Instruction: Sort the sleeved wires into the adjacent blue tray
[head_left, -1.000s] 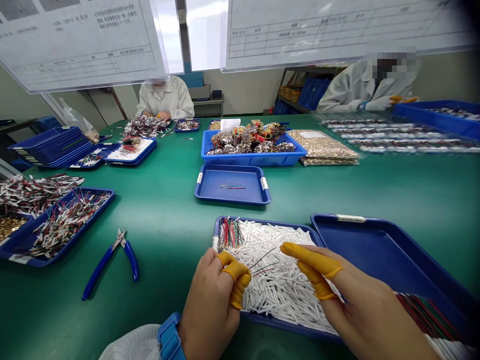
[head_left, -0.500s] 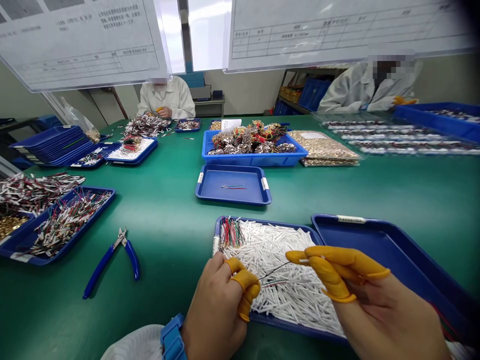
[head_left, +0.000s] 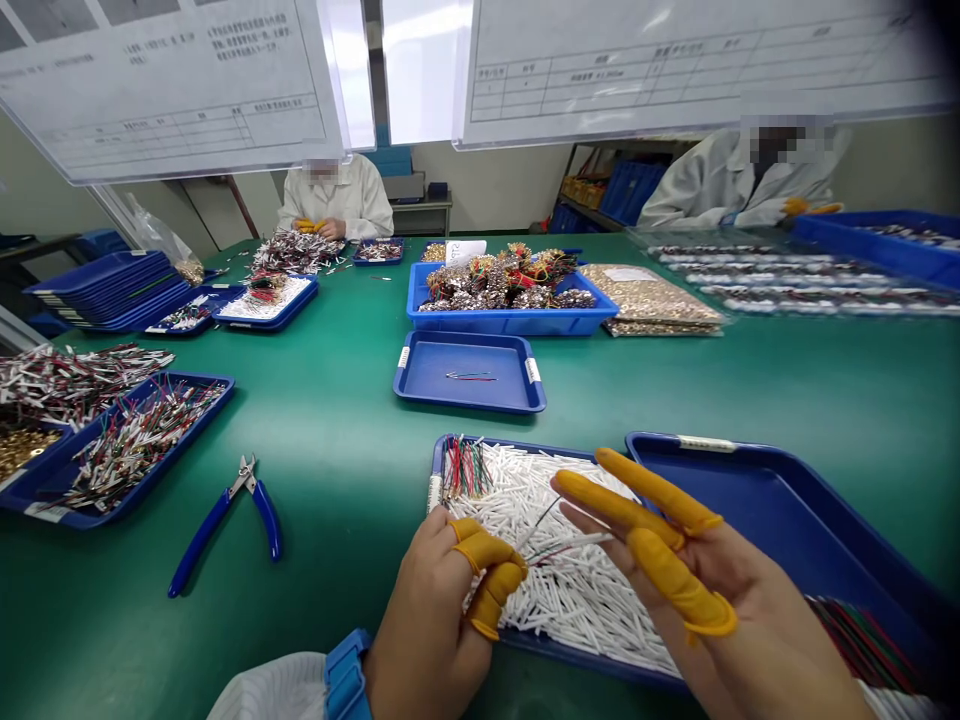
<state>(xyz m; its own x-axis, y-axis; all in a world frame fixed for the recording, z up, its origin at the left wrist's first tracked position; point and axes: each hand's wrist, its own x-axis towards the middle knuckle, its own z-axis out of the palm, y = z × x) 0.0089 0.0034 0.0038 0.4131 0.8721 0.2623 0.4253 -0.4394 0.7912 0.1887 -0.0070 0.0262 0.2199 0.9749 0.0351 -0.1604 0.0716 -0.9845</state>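
"What is closest to the camera?"

"The left hand (head_left: 424, 630), with a blue wristband (head_left: 345, 675), and the right hand (head_left: 739, 630), both wearing yellow finger cots. They are above a blue tray (head_left: 480, 443) heaped with white tubular sleeves (head_left: 577, 620)."

"What are the fingers doing?"

"The left fingers (head_left: 491, 590) are curled and seem to pinch a thin wire (head_left: 544, 550), which runs out over the tray toward a short white sleeve (head_left: 577, 543). The right hand has just released its pinch: its fingers (head_left: 652, 490) now spread wide, touching nothing."

"What surrounds that tray?"

"Inside its far left corner stands a small bunch of coloured wires (head_left: 465, 470). Just right of the tray, a second blue tray (head_left: 780, 480) has red and green wires (head_left: 862, 640) along its near edge. To the left, blue-handled side cutters (head_left: 214, 530) lie on the green table (head_left: 322, 440). Beyond the tray are a small blue tray (head_left: 469, 405) with two thin wires (head_left: 471, 377), then a blue crate (head_left: 510, 325) piled with wired brass terminals (head_left: 499, 285). Two co-workers (head_left: 337, 195) (head_left: 727, 185) in white coats sit farther off."
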